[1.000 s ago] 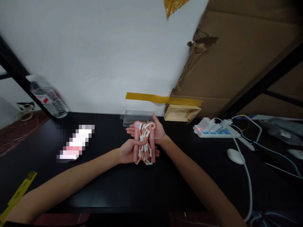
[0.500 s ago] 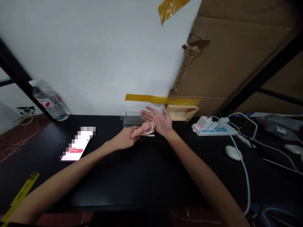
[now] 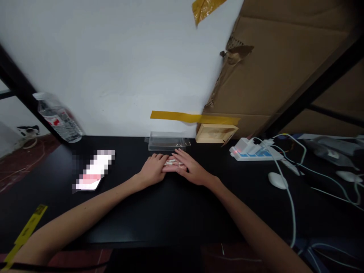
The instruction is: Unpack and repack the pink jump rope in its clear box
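A small pink object with several short white pieces (image 3: 172, 168) is held between my two hands over the black table (image 3: 159, 212). Its exact kind cannot be made out. My left hand (image 3: 155, 169) is closed round the left end, fingers curled over it. My right hand (image 3: 195, 170) grips the right end, its thumb at the near side and its fingers over the far side. Both hands cover the object's ends. Just behind them lies a clear plastic box (image 3: 166, 141).
A shallow wooden box (image 3: 216, 133) leans at the wall. To the right are a power strip (image 3: 256, 152) with plugs, a white mouse (image 3: 277, 180) and cables. A lit phone (image 3: 95, 170) lies on the left. A water bottle (image 3: 61, 121) leans behind it.
My right hand was spread open, palm up, beside the pink object; it has turned over and closed on the right end. The object now lies lower and level, and the plastic box is uncovered.
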A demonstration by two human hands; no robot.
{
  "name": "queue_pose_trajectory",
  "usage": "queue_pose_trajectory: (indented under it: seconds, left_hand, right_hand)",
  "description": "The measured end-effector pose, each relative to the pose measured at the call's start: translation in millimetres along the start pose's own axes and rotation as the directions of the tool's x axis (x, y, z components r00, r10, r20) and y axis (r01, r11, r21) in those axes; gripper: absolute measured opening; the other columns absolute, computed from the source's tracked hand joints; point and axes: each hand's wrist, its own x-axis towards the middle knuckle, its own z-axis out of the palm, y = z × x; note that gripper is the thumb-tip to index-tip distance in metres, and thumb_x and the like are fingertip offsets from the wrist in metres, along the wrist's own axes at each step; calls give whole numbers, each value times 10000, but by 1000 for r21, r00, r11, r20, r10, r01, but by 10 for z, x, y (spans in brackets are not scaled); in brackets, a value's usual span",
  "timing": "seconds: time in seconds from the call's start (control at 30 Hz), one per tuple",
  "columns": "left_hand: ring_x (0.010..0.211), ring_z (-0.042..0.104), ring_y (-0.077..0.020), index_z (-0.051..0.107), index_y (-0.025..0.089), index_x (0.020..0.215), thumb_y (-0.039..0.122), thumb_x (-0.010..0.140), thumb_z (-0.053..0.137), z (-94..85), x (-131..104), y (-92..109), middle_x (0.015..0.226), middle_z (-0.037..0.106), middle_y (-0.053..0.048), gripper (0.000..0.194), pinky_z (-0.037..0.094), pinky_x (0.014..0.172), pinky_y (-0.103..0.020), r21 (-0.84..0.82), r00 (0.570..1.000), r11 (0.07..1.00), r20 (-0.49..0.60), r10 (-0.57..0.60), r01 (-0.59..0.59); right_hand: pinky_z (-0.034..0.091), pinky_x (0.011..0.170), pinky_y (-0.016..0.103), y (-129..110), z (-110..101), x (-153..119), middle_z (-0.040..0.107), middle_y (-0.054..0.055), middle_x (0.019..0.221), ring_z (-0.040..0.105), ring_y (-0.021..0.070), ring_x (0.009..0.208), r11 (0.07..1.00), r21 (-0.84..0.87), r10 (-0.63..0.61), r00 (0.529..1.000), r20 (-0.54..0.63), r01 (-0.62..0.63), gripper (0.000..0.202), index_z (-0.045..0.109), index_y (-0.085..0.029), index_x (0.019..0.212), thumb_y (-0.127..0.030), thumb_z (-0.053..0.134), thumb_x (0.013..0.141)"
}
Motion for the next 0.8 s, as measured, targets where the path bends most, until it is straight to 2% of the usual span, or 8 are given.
queue_pose_trajectory:
  seconds: [0.13,0.27,0.4,0.53,0.7,0.8]
  left_hand:
    - [1223,508,-321,437,142,1407,398,852,630,-38,-23,-44,1365,546,-153,641,419,1020,-444,-72,991,989,32,131,-128]
    - [1278,478,-337,421,153,1429,557,916,535,-21,-45,-64,1411,514,-172,663,390,1043,-473,-99,981,976,-9,193,-193]
    - [1300,462,-349,418,140,1439,518,932,518,35,-60,-89,1420,505,-187,640,358,1069,-485,-66,970,969,-72,232,-236]
    - [1318,455,-324,411,133,1445,435,985,443,57,-58,-121,1433,502,-183,551,344,1089,-467,-48,965,965,-68,254,-257]
    - [1378,395,-331,434,107,1429,382,1016,385,103,-9,-97,1486,451,-189,498,293,1129,-472,30,965,967,-72,254,-252]
    - [1418,341,-333,439,102,1423,381,1032,348,114,21,-105,1517,405,-200,489,271,1147,-496,19,961,966,-102,258,-257]
  right_hand:
    - [204,1210,560,-12,17,-9,310,179,1599,187,312,1513,994,-114,5,998,55,1,702,410,-130,1503,-593,415,975]
    - [162,1223,550,-59,10,-29,271,182,1611,151,307,1520,984,-176,31,993,110,-11,760,340,-119,1536,-613,420,964]
    - [145,1223,557,-67,-4,-51,230,149,1630,123,300,1525,982,-187,32,992,124,-8,763,277,-168,1564,-627,401,967]
    - [154,1224,545,-21,-12,-72,229,122,1638,102,297,1528,979,-201,40,993,113,-17,700,277,-193,1566,-587,363,994]
    - [199,1220,528,17,-9,-84,252,175,1622,143,325,1519,974,-222,66,995,82,-46,755,283,-100,1558,-568,406,979]
    - [227,1214,529,41,-13,-96,285,196,1604,178,333,1511,968,-244,72,995,71,-52,745,326,-60,1536,-547,406,978]
